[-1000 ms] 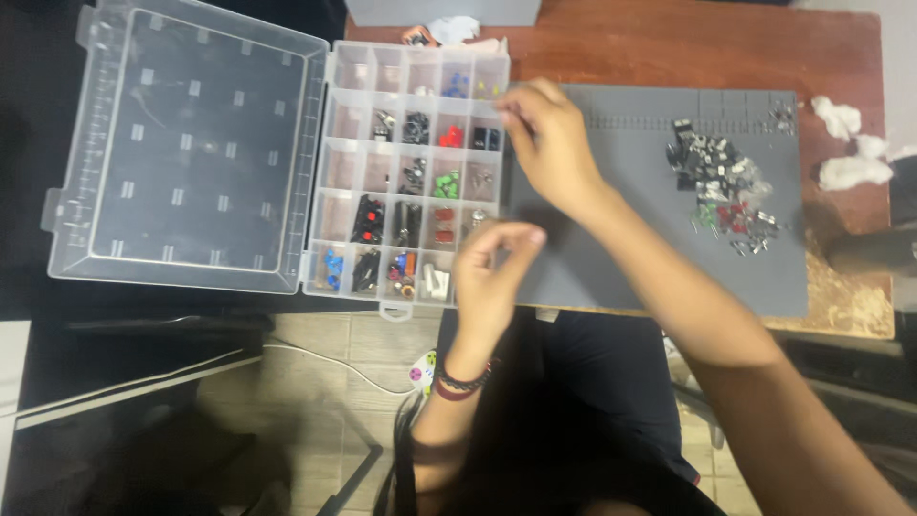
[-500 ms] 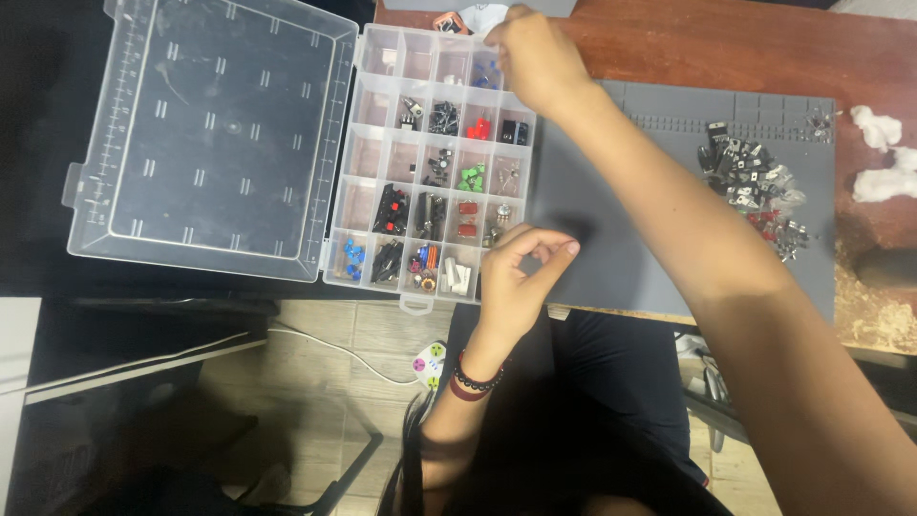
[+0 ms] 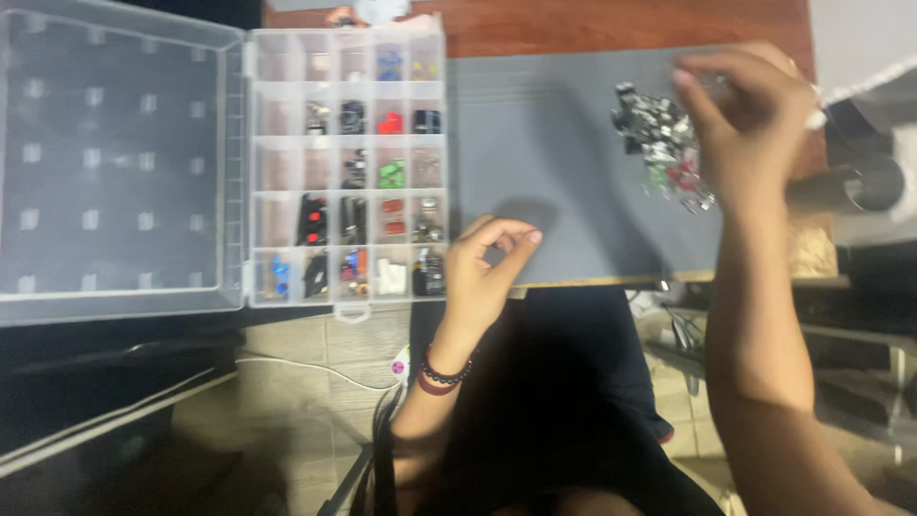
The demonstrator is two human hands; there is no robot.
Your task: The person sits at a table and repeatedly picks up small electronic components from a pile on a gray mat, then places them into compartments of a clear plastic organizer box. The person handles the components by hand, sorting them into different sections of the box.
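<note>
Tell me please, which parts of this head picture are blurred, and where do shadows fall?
In the head view, the right hand over the pile of small parts is smeared by motion; the left hand is sharper and casts a soft shadow on the grey mat. The clear organizer box looks slightly soft; below the table edge it is dark.

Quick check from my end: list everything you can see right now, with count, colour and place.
Organizer box: one, clear plastic, left part of the mat, compartments holding small red, green, blue and black parts.
Box lid: one, clear, lying open at far left.
Mat: one, grey, on the wooden table.
Pile of loose parts: one, mixed metallic, black, red and green, right part of the mat.
Bracelets: dark beaded, left wrist.
Left hand: fingers curled, at the mat's near edge.
Right hand: over the pile, blurred.
</note>
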